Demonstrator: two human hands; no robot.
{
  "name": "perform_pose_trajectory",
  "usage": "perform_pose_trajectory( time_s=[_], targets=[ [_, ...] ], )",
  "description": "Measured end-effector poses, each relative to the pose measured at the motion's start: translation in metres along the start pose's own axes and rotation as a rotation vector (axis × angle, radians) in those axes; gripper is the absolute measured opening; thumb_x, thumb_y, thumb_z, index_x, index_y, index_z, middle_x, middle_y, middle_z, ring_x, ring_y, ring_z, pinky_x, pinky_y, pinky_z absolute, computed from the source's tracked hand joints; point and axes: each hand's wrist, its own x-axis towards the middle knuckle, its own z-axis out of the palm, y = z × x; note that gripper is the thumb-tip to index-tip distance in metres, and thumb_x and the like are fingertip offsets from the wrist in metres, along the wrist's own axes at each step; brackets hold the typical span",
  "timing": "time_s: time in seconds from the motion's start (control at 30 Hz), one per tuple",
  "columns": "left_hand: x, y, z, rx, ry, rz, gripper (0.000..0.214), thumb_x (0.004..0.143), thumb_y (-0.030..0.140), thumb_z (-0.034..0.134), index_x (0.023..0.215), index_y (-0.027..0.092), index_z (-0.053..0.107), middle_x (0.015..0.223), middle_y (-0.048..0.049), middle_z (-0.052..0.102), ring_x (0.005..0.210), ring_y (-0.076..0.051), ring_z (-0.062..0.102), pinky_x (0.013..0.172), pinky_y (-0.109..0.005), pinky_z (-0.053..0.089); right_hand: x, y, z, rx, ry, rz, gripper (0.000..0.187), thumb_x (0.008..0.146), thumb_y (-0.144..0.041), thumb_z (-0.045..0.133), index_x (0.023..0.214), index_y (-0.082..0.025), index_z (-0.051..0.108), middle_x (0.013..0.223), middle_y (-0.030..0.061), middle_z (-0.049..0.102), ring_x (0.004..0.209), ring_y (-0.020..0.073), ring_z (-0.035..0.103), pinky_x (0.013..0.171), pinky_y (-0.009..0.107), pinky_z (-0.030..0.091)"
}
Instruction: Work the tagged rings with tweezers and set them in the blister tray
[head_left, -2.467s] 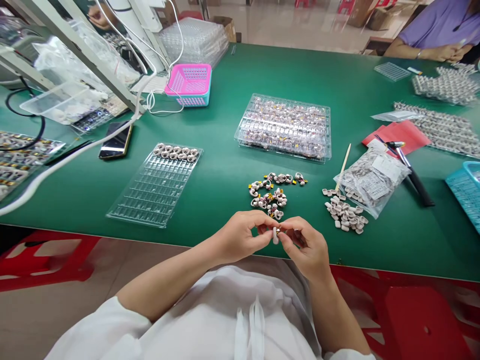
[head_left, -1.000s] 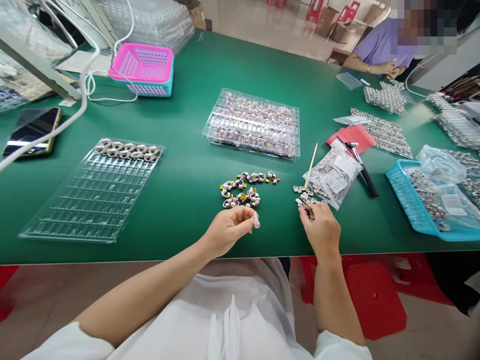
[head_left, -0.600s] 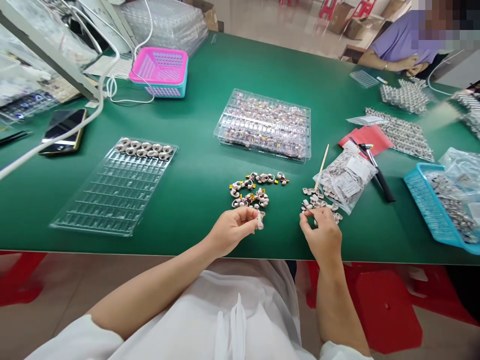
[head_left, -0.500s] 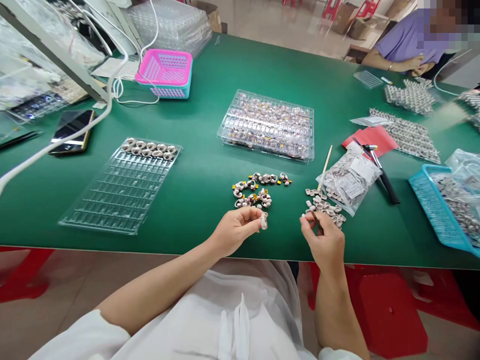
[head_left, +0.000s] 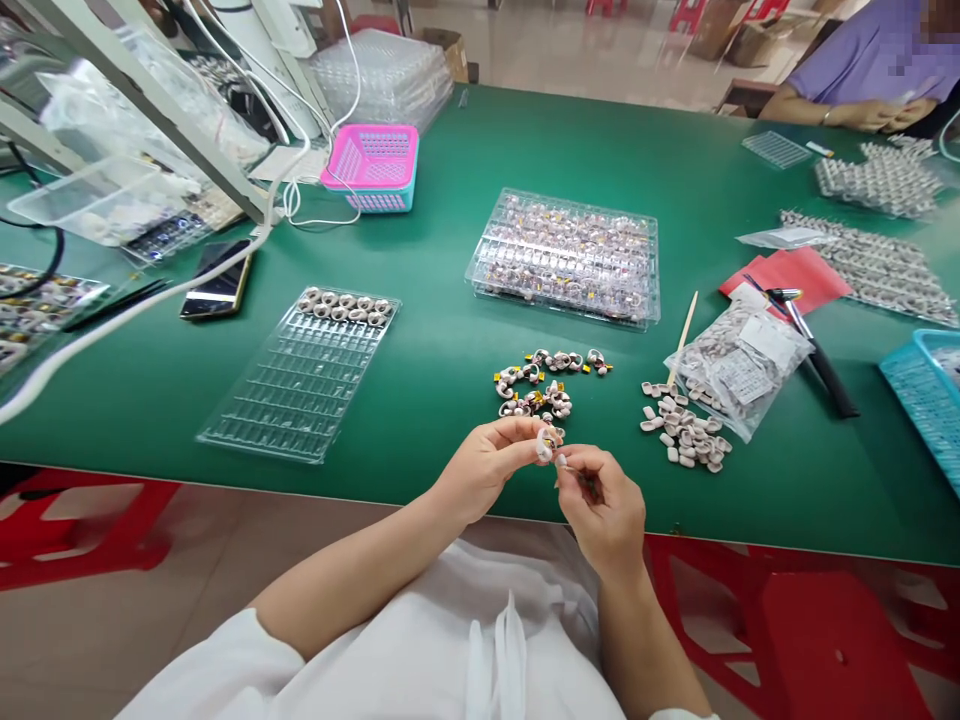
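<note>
My left hand (head_left: 487, 465) pinches a small white ring-shaped part (head_left: 543, 447) at the near edge of the green table (head_left: 450, 360). My right hand (head_left: 600, 500) is closed beside it, its fingertips pinched on a tiny piece held against that part. Just beyond my hands lies a loose heap of wound coil parts with yellow tabs (head_left: 544, 385). To the right sits a pile of small white pieces (head_left: 686, 435). A clear slotted tray (head_left: 304, 375) at the left holds one row of finished parts (head_left: 345, 305) along its far end.
A full stack of clear trays (head_left: 566, 255) stands mid-table. A plastic bag of parts (head_left: 739, 365), a wooden stick (head_left: 681, 340), a black tool (head_left: 814, 350), a red sheet (head_left: 795, 275), a blue basket (head_left: 926, 395), a pink basket (head_left: 371, 165) and a phone (head_left: 217, 285) surround it. Another person's hands (head_left: 874, 112) work at the far right.
My right hand came back from the pile of white pieces with one pinched and met my left hand. The view swung left.
</note>
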Motion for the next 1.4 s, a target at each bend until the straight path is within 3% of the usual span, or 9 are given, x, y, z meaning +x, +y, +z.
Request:
perform_pose_trajectory(
  time_s=[0.23, 0.33, 0.53, 0.73, 1.1, 1.4],
  targets=[
    [-0.005, -0.002, 0.001, 0.055, -0.013, 0.034, 0.016, 0.074, 0.026, 0.082, 0.081, 0.014, 0.074, 0.08, -0.002, 0.07, 0.075, -0.012, 0.061, 0.078, -0.025, 0.05, 0.002, 0.001, 0.002, 0.023, 0.146, 0.139, 0.003, 0.089, -0.023, 0.061, 0.092, -0.022, 0.063, 0.079, -0.0002, 0.065, 0.055, 0.0097, 0.054, 0.048, 0.021, 0.046],
    [-0.004, -0.001, 0.001, 0.04, 0.021, 0.049, 0.015, 0.073, 0.025, 0.082, 0.079, 0.014, 0.073, 0.078, -0.0012, 0.069, 0.073, -0.011, 0.06, 0.074, -0.023, 0.05, 0.0, 0.002, -0.002, 0.109, 0.12, 0.131, 0.008, 0.091, -0.021, 0.06, 0.095, -0.023, 0.067, 0.082, -0.0001, 0.066, 0.059, 0.0097, 0.056, 0.051, 0.021, 0.046],
    [-0.004, -0.002, 0.0, 0.035, 0.028, 0.064, 0.017, 0.075, 0.026, 0.082, 0.084, 0.013, 0.074, 0.076, -0.0017, 0.069, 0.071, -0.011, 0.061, 0.071, -0.023, 0.051, 0.002, -0.002, -0.004, 0.306, -0.054, 0.035, 0.018, 0.092, -0.016, 0.06, 0.102, -0.026, 0.071, 0.088, 0.0013, 0.067, 0.065, 0.0107, 0.059, 0.053, 0.022, 0.046],
    [-0.008, 0.001, 0.006, 0.058, 0.031, 0.082, 0.019, 0.074, 0.027, 0.083, 0.081, 0.012, 0.074, 0.073, -0.0016, 0.069, 0.069, -0.01, 0.061, 0.069, -0.021, 0.051, 0.001, -0.002, 0.001, 0.259, -0.003, 0.044, 0.022, 0.091, -0.015, 0.062, 0.107, -0.028, 0.071, 0.093, 0.0015, 0.069, 0.062, 0.0098, 0.058, 0.052, 0.022, 0.046],
    [-0.01, 0.002, 0.007, 0.069, 0.045, 0.155, 0.014, 0.074, 0.023, 0.083, 0.083, 0.014, 0.077, 0.073, -0.0017, 0.072, 0.067, -0.009, 0.063, 0.068, -0.019, 0.055, 0.008, -0.001, 0.003, 0.44, -0.045, 0.032, 0.023, 0.092, -0.015, 0.062, 0.106, -0.027, 0.075, 0.087, 0.0025, 0.067, 0.064, 0.0115, 0.057, 0.052, 0.024, 0.045],
    [-0.011, -0.007, -0.001, 0.262, 0.12, 0.294, 0.013, 0.077, 0.022, 0.08, 0.089, 0.017, 0.08, 0.09, -0.0066, 0.078, 0.078, -0.016, 0.071, 0.071, -0.024, 0.058, 0.007, -0.001, 0.004, 0.374, -0.013, 0.031, 0.029, 0.092, -0.015, 0.061, 0.112, -0.03, 0.074, 0.088, 0.0017, 0.067, 0.062, 0.0104, 0.057, 0.052, 0.024, 0.047]
  ],
)
